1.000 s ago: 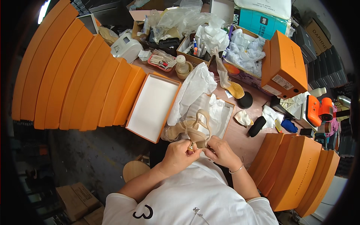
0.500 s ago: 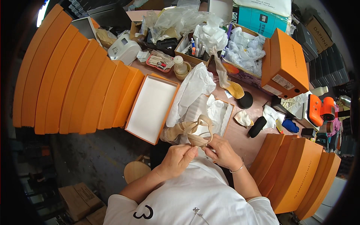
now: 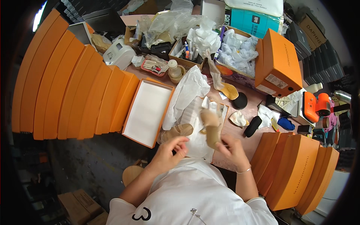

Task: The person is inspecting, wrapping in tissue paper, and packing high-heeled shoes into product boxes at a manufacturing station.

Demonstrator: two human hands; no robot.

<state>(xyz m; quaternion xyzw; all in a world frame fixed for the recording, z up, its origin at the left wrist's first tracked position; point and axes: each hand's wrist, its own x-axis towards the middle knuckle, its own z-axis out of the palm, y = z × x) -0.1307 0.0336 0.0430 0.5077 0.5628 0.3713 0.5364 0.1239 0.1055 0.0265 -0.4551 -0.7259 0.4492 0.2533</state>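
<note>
A tan sandal [image 3: 212, 127] is held upright in the right hand [image 3: 233, 149], fingers closed on its lower part, above the white tissue paper [image 3: 189, 93] lining an open orange shoebox [image 3: 225, 108]. The left hand [image 3: 173, 148] is half curled and empty, just beside the second sandal [image 3: 177, 131], which lies on its side at the box's near-left edge. The box lid [image 3: 148, 111] rests open-side up on the tabletop [image 3: 243, 108] — to the left. For a tidy result, the raised sandal is best supported at the sole while the tissue is kept flat beneath — straps not crushed.
</note>
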